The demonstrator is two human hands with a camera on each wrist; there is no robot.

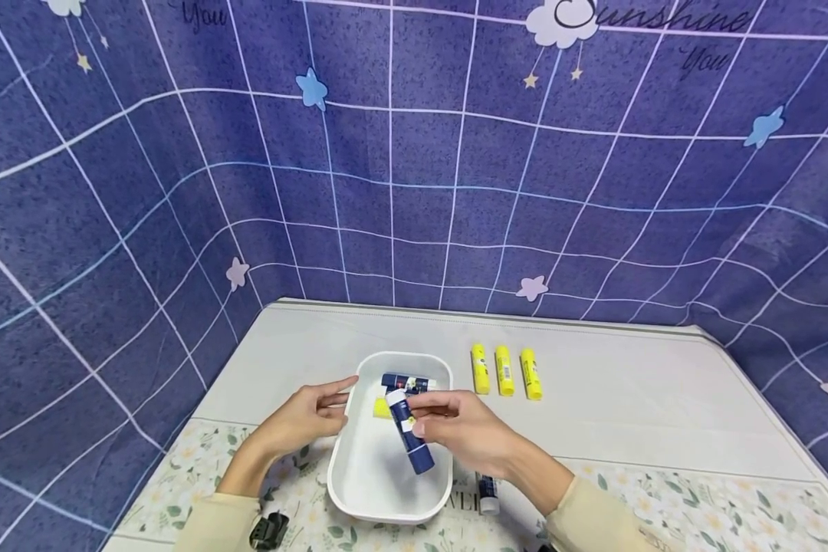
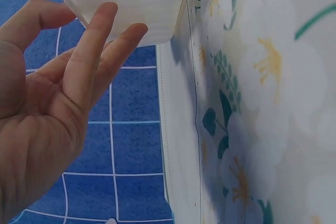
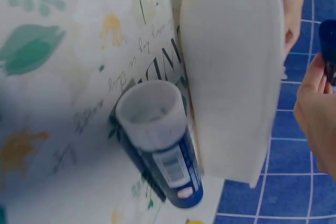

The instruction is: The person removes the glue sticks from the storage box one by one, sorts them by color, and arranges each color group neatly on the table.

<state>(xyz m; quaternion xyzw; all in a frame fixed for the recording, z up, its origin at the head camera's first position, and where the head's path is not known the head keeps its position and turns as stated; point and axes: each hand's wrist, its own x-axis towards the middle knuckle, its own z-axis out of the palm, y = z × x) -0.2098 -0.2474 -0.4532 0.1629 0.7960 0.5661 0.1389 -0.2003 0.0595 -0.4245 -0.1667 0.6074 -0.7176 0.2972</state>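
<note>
Pinching, with curled fingers of the right hand [image 1: 468, 431], a blue tube [image 1: 407, 426] over the tub [image 1: 379, 483] below them, while touching the tub's wall with loosely extended fingers of the left hand [image 1: 309, 412], probably to steady it.

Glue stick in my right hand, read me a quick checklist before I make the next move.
1. Grip: ok, your right hand pinches the held glue stick.
2. Position: ok, the stick is above the inside of the white tub.
3. Tub supported: ok, your left hand touches its side; how firmly, I cannot tell.
4. Bare room inside: ok at the near end; a blue glue stick and a yellow glue stick lie farther in.
5. Right side clear: not ok, a loose blue stick lies beside the tub.
6. Label readable: cannot tell, print too small.
</note>
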